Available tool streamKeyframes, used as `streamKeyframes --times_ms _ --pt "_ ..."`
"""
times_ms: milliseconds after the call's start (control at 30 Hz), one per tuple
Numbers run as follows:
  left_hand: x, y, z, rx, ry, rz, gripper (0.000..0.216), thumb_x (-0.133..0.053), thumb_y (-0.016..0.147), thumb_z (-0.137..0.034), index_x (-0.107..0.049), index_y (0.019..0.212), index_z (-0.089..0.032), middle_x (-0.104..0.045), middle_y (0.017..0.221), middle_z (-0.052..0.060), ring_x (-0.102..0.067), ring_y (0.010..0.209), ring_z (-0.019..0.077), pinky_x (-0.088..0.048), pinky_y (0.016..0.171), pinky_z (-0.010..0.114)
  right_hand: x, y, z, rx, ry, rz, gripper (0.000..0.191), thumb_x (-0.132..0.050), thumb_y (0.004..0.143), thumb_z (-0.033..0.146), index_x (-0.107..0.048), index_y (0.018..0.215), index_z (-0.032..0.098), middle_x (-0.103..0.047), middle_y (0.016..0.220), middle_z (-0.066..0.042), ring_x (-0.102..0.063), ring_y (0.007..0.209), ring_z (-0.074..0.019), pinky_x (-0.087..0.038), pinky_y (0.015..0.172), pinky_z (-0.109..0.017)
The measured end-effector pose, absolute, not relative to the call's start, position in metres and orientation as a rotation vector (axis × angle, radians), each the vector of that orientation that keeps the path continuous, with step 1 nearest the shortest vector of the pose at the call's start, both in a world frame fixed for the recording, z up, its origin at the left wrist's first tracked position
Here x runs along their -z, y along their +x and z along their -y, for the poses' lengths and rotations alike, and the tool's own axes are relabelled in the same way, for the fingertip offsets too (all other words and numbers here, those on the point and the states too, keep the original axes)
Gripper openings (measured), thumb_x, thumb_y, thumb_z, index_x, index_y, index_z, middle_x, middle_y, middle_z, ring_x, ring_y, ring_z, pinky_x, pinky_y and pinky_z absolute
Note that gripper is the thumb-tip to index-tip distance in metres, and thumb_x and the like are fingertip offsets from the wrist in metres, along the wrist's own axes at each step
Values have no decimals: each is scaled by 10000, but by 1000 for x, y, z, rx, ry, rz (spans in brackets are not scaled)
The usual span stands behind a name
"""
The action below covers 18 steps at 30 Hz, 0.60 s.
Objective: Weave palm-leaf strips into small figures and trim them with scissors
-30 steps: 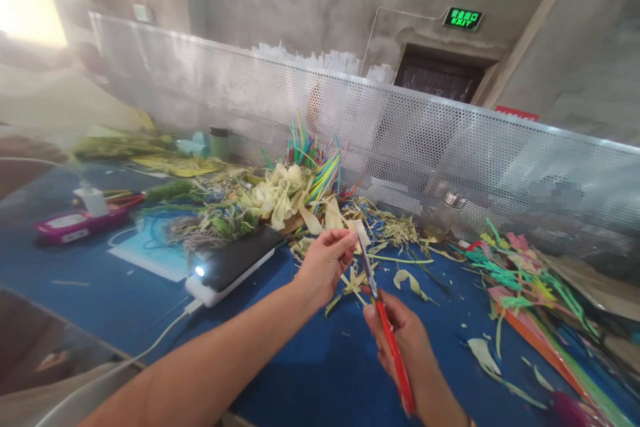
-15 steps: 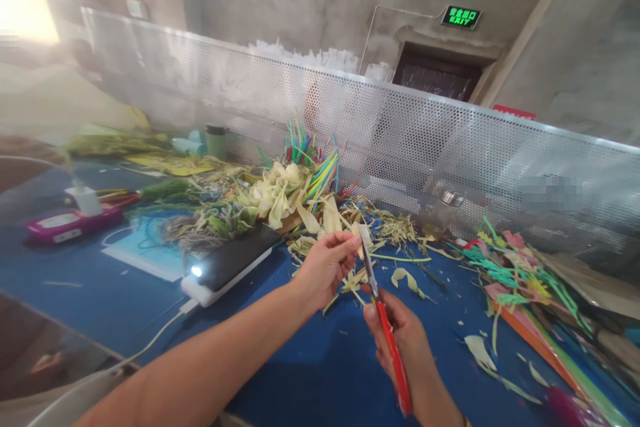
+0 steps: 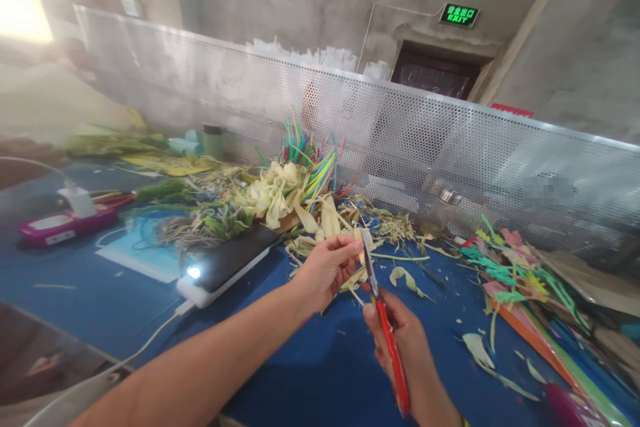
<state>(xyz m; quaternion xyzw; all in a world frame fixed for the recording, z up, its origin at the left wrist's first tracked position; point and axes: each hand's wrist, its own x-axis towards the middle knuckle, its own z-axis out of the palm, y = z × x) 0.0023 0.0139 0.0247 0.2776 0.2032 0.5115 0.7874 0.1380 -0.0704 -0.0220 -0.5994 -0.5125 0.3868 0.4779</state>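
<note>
My left hand (image 3: 330,270) pinches a small pale strip of dried husk (image 3: 359,240) between thumb and fingers. In my right hand (image 3: 400,337) is a pair of scissors (image 3: 393,353) with red handles, its metal blades pointing up and away from me. The blades lie right against the husk strip, beside my left fingertips; whether they cut into it I cannot tell. Behind my left hand lies a heap of pale husks (image 3: 280,190), with dried scraps around it. A curled husk piece (image 3: 406,279) rests on the blue table just right of the blades.
A black-and-white power bank (image 3: 225,270) with a lit lamp and cable lies left of my hands. Further left are a blue face mask (image 3: 143,250) and a purple power strip (image 3: 65,223). Coloured paper strips (image 3: 540,340) lie at right. A perforated metal screen (image 3: 350,113) stands behind.
The view has shifted very slightly. Both hands keep nearly the same pose, and the scissors and husk strip stay together.
</note>
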Motion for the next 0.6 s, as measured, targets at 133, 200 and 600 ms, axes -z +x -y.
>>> streamKeyframes --times_ms 133,200,600 --pt "-26 1 -14 -1088 599 -440 140 -730 706 -71 -602 707 -129 -606 598 -12 -555 471 34 -474 484 102 21 140 71 -955 -1467 1286 667 -665 685 604 -612 1207 193 -499 504 46 -397 386 -79 -320 339 -171" --pt "-27 1 -14 -1084 607 -444 141 -732 704 -73 -602 706 -128 -605 594 -13 -549 459 33 -470 472 104 19 142 72 -962 -1473 1291 673 -671 677 606 -616 1202 189 -499 504 46 -383 378 -74 -303 332 -174" --pt "-25 -2 -19 -1027 642 -482 155 -746 688 -80 -622 763 -136 -582 602 -32 -544 468 21 -463 472 94 6 166 81 -841 -1557 1063 651 -612 678 653 -547 1138 196 -488 524 74 -405 349 -100 -339 334 -219"
